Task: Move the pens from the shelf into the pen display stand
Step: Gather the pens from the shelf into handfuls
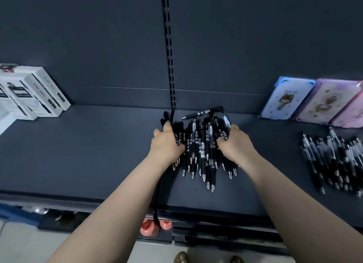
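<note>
Here I was gathering: my left hand (167, 143) and right hand (234, 143) curled round opposite sides of the black pens (202, 154) heaped on the dark shelf (98, 154), and next, I judged, I would need to lift them level toward a stand not in view.

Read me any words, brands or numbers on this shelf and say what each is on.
No text here is readable.
On the white boxes: dark print and a round logo, too blurred.
On the middle pile of pens: pale barrel labels, too small.
On the right pile of pens: same, too small.
On the pastel cases: cartoon pictures, no legible lettering.
</note>
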`<move>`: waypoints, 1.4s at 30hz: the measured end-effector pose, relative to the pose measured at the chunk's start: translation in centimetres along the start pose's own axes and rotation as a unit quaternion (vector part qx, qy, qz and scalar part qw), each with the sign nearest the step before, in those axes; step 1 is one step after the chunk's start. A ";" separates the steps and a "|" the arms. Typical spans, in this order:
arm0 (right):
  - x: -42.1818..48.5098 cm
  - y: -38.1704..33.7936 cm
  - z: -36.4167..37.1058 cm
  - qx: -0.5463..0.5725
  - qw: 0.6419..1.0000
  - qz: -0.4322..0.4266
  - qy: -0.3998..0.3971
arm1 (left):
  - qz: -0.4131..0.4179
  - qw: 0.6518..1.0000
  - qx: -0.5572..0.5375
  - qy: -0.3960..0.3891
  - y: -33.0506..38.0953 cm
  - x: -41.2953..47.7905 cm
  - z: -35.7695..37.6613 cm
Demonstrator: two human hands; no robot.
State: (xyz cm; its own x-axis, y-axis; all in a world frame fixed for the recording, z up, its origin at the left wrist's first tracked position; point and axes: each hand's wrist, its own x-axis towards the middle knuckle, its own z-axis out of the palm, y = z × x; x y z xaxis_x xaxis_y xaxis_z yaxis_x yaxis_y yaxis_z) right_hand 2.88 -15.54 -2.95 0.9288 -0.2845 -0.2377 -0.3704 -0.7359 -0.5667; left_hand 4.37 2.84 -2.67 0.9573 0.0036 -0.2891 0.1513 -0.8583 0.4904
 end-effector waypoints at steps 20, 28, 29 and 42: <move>-1.9 -0.2 -4.5 0.406 0.910 -0.027 -0.073 | 0.111 0.897 -0.427 -0.018 -0.1 -1.7 -2.1; -3.8 2.2 -7.7 0.534 0.844 -0.020 -0.040 | 0.178 0.816 -0.503 -0.223 7.4 -6.1 2.7; -4.0 3.2 -8.2 0.530 0.847 -0.019 -0.025 | 0.175 0.814 -0.501 -0.237 8.4 -6.5 3.6; -4.4 20.8 -22.8 0.573 0.815 0.008 0.090 | 0.128 0.777 -0.534 -0.307 27.3 -11.7 16.5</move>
State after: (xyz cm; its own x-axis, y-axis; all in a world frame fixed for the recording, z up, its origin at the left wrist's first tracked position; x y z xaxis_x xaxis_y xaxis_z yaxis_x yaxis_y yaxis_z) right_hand -8.62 -43.64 4.27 0.8730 -0.4488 -0.1907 -0.0566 0.2951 -0.9538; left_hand -6.72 -29.10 0.53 0.7414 -0.6245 -0.2457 0.4067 0.1270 0.9047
